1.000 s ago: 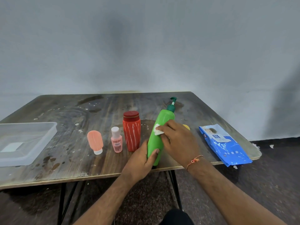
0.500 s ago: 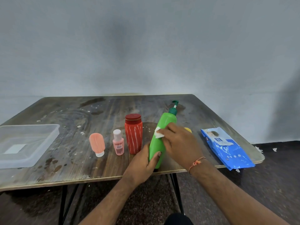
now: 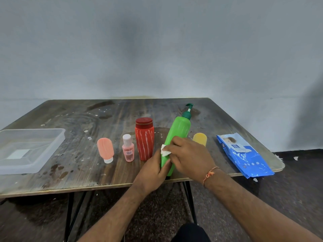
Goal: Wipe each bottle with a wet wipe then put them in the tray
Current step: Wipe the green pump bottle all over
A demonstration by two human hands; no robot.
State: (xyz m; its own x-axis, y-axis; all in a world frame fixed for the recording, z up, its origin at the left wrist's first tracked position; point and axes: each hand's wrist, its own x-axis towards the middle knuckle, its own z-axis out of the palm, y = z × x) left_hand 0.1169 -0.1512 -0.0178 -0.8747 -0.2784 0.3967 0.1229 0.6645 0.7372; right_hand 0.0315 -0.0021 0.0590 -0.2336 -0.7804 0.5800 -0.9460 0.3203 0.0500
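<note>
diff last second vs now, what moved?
The right hand slid the white wet wipe down the tilted green pump bottle, from its upper body towards the middle. The left hand kept its grip on the bottle's base. The other bottles, the clear plastic tray and the blue wipe pack stayed put.

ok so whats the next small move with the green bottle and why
Probably slide the wet wipe up toward the pump. The right hand presses it low on the green bottle, which the left hand holds tilted; the upper body looks unwiped, and the tray holds no bottle.
</note>
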